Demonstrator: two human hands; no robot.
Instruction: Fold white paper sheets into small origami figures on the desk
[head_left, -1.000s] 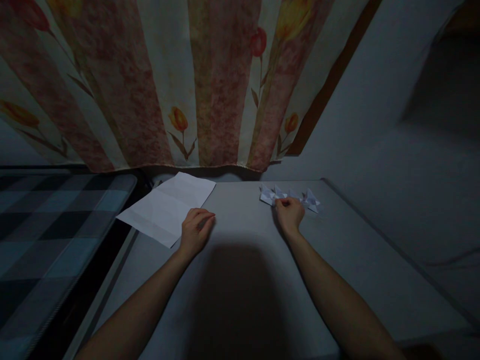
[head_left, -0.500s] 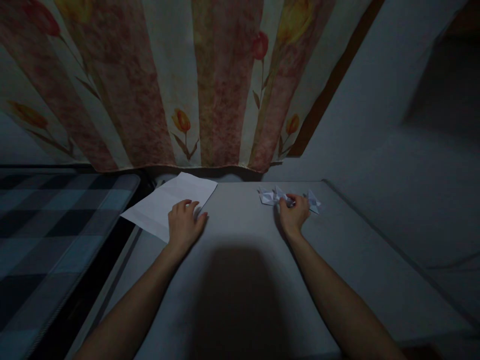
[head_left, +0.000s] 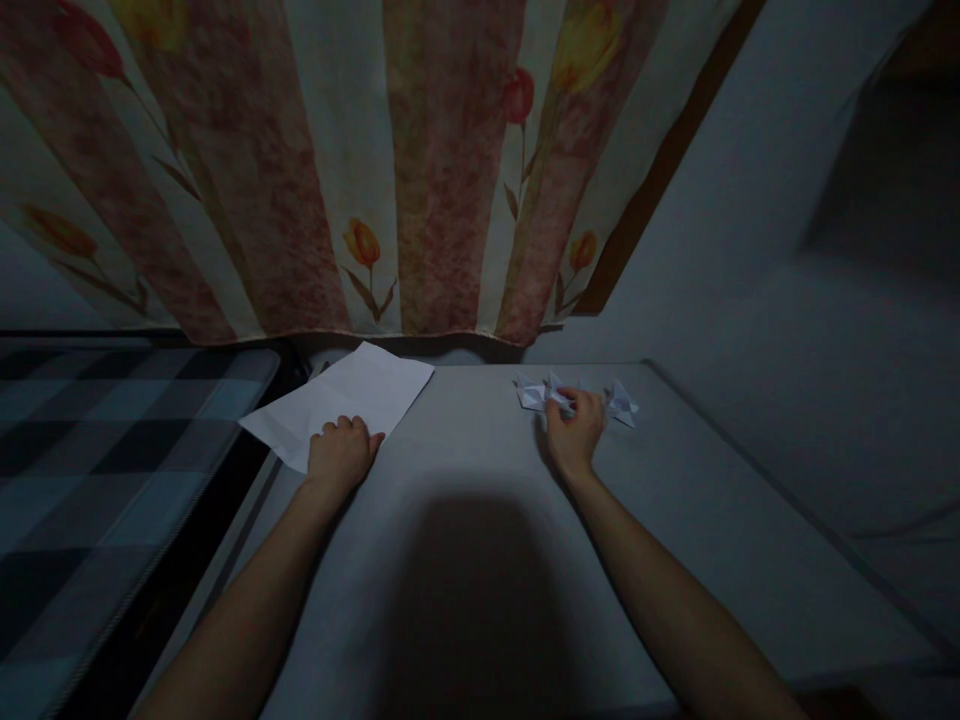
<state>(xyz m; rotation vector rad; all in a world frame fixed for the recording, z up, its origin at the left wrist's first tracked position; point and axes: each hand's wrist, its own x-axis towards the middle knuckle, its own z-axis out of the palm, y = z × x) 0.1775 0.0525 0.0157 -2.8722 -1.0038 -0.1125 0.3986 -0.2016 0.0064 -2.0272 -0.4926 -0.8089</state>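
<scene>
Little folded papers [head_left: 531, 393] in a row, toward the far edge of the table [head_left: 465, 430] and right of centre, points up! These should be featherlight, crisp along the creases, easily crushed; a soft pinch on a thick folded base looks the safe hold, well clear of those thin tips. And they'd skid at a nudge, I'd judge, so no knocking the neighbours.

Right at them is the right hand [head_left: 576, 430], fingers bent, thumb and forefinger slightly apart beside the middle of the row; whether it grips one, I cannot tell, because the hand itself hides the spot.

Across to the left, the sheet of paper [head_left: 367, 385], lying aslant at the far left corner, its left part buckled and jutting past the table's side. Light, floppy, quick to crease: an edge or corner is the place to take it. The left hand [head_left: 341, 455] is over its near edge, fingers curled, thumb out to the side; pinching or merely pressing, I cannot tell.

Beyond, a checked mattress [head_left: 112, 450] on the left, and a tulip-print curtain [head_left: 450, 180] hanging behind.
</scene>
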